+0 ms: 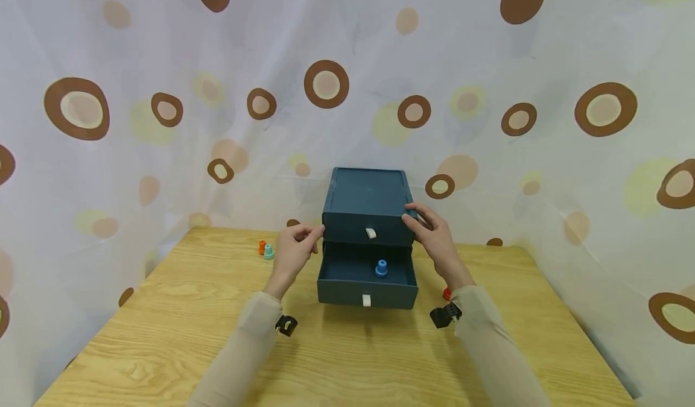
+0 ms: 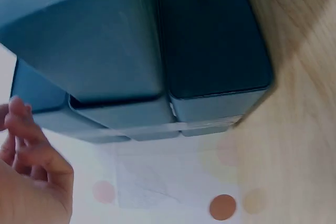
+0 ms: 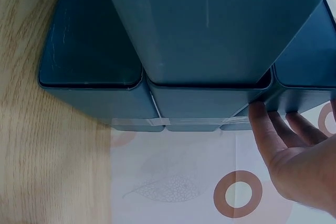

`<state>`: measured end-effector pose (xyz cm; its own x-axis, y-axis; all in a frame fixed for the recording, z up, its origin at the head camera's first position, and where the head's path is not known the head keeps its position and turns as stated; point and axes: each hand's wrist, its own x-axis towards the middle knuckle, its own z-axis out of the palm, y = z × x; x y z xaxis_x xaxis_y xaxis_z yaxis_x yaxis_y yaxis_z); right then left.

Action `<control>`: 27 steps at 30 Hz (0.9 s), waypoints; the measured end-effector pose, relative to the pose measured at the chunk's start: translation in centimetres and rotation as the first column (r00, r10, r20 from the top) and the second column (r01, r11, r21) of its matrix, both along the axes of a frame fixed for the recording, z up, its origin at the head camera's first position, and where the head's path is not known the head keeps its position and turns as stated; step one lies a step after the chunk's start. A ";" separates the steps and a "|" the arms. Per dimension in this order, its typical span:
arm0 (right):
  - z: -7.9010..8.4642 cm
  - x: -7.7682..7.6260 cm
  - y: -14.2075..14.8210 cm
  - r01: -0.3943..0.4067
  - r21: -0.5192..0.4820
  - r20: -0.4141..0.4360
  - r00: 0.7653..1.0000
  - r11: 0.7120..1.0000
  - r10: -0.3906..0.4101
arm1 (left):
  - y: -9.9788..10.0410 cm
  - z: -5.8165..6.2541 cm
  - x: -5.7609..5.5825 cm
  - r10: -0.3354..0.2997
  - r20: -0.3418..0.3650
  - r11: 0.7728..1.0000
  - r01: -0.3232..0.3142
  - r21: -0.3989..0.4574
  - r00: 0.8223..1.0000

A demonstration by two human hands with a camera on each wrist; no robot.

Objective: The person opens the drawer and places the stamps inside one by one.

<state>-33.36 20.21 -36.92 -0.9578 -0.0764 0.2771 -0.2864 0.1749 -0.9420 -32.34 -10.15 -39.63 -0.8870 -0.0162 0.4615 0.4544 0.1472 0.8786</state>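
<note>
A dark blue stack of drawers (image 1: pixel 366 193) stands near the back wall. Its middle drawer (image 1: pixel 342 292) is pulled far out and holds a small blue stepped peg (image 1: pixel 382 269); the top drawer (image 1: pixel 347 228), with a white pull tab (image 1: pixel 371 233), is in. My left hand (image 1: pixel 293 251) is at the top drawer's left front corner, thumb tip right at the edge and the other fingers loosely bent. At the opposite side, my right hand (image 1: pixel 436 241) rests extended fingers on the top unit's right edge. The right wrist view shows those fingers (image 3: pixel 261 129) against the casing's side.
Left of the drawers, an orange peg (image 1: pixel 262 247) and a light teal peg (image 1: pixel 268 252) stand on the wooden table (image 1: pixel 179 310). A red peg (image 1: pixel 447 293) is partly hidden behind my right wrist. Patterned cloth (image 1: pixel 369 45) hangs close behind the stack.
</note>
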 end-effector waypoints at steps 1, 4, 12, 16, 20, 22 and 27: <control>0.0 0.0 0.0 -0.001 0.000 -0.005 1.000 1.000 0.001 | -0.3 -0.1 -0.1 -0.020 0.020 1.000 0.020 0.019 1.000; 0.2 -0.1 -0.2 -0.002 0.005 -0.015 1.000 1.000 0.002 | -1.1 -0.4 -0.2 -0.085 0.067 0.994 0.080 0.071 0.994; 0.1 -0.1 -0.3 0.005 0.000 0.010 1.000 1.000 -0.005 | -3.5 -1.8 -0.7 -0.098 0.172 0.994 0.088 0.065 0.980; 0.0 -0.1 -0.2 0.005 -0.002 0.018 1.000 1.000 -0.005 | -4.5 -2.3 -1.1 -0.090 0.217 0.994 0.074 0.079 0.972; -0.1 -0.1 -0.2 0.005 -0.001 0.015 1.000 1.000 -0.005 | -5.4 -2.2 -1.2 -0.095 0.258 0.993 0.073 0.092 0.961; -0.1 -0.1 -0.3 0.006 -0.002 0.014 1.000 1.000 -0.006 | -5.8 -2.3 -1.5 -0.087 0.268 0.994 0.066 0.087 0.959; 0.0 -0.1 -0.2 0.007 0.001 0.010 1.000 1.000 -0.007 | -7.0 -3.0 -2.4 -0.043 0.285 0.998 0.029 0.052 0.958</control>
